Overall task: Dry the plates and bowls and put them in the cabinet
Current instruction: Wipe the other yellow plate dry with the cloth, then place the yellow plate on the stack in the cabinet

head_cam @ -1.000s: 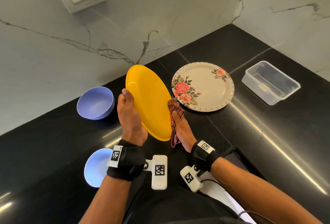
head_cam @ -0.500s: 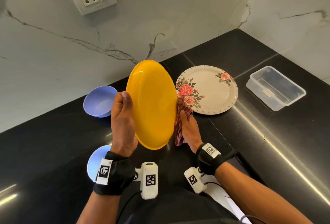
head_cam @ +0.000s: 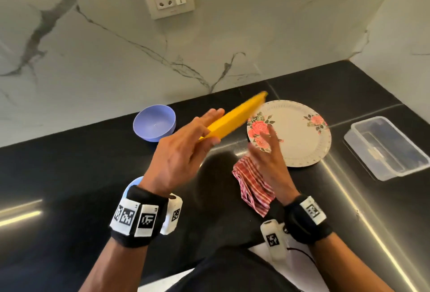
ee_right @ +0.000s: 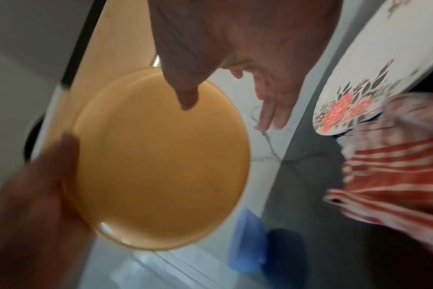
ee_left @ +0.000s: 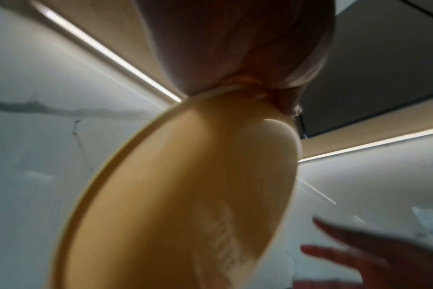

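My left hand [head_cam: 186,143] pinches the yellow plate [head_cam: 235,116] at its near rim, fingers on top and thumb below; the plate is tilted and seen edge-on above the counter. In the left wrist view the plate [ee_left: 185,195] fills the frame under that hand [ee_left: 235,48]. My right hand [head_cam: 267,152] hovers apart from it with straight, spread fingers. The red checked cloth [head_cam: 251,187] lies crumpled below its palm and wrist. The right wrist view shows the plate [ee_right: 161,166], the blurred cloth [ee_right: 396,176] and the right hand [ee_right: 260,58].
A floral plate [head_cam: 300,133] lies on the black counter [head_cam: 69,175] behind my right hand. A purple bowl [head_cam: 154,122] stands by the marble wall, and a light blue bowl [head_cam: 132,182] peeks from under my left wrist. A clear plastic container [head_cam: 384,147] sits at the right.
My left hand tipped the yellow plate from upright to nearly flat and lifted it. My right hand left the plate and opened; the cloth dropped below it. The view tilted up.
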Tool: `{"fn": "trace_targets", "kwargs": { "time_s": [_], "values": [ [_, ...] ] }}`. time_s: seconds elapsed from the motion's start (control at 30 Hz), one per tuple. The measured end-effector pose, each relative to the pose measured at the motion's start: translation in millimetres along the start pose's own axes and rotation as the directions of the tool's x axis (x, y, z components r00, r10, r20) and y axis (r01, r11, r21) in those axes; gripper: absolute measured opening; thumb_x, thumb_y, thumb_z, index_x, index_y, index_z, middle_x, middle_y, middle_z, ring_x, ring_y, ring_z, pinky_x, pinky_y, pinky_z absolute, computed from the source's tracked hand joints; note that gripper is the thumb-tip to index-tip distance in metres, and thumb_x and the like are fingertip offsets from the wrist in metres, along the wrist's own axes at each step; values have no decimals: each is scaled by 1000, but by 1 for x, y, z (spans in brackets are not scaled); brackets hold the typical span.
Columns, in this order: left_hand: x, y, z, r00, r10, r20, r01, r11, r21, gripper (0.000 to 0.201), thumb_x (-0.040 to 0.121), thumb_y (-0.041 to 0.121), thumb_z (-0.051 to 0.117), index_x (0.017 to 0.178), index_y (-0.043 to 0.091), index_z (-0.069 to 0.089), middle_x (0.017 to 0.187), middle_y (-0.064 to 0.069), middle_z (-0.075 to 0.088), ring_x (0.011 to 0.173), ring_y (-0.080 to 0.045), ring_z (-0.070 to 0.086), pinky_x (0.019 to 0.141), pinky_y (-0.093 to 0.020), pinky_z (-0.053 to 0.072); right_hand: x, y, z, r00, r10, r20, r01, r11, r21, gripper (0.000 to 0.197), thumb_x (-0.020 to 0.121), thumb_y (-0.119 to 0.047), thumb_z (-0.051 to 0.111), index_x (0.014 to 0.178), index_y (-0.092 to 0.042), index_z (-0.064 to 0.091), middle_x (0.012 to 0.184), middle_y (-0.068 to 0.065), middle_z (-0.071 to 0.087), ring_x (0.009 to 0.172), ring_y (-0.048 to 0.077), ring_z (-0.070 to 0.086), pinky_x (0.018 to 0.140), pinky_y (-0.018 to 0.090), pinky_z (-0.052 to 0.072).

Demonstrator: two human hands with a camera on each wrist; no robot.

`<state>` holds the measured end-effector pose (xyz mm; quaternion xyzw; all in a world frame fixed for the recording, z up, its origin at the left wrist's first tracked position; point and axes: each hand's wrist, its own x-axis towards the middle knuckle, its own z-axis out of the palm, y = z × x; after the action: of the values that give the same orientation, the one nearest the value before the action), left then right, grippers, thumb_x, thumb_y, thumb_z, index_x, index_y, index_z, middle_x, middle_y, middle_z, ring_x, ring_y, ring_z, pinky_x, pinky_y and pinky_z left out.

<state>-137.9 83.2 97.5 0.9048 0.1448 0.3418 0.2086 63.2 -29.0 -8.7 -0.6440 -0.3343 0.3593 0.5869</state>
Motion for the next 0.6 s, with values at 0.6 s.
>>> {"fn": "trace_targets", "kwargs": {
  "time_s": [0.6],
  "values": [
    [-60,33,-29,994,103,-35,-84,929,360,36,104,31,55,94,7,80,140,-13,59,137,-38,51,111,-61,43,2,-49,-50,879,-458,134,420,876,238,64,61,-39,88,113,-44,50,130,-27,55,124,4,57,87,24,56]
  ]
}}
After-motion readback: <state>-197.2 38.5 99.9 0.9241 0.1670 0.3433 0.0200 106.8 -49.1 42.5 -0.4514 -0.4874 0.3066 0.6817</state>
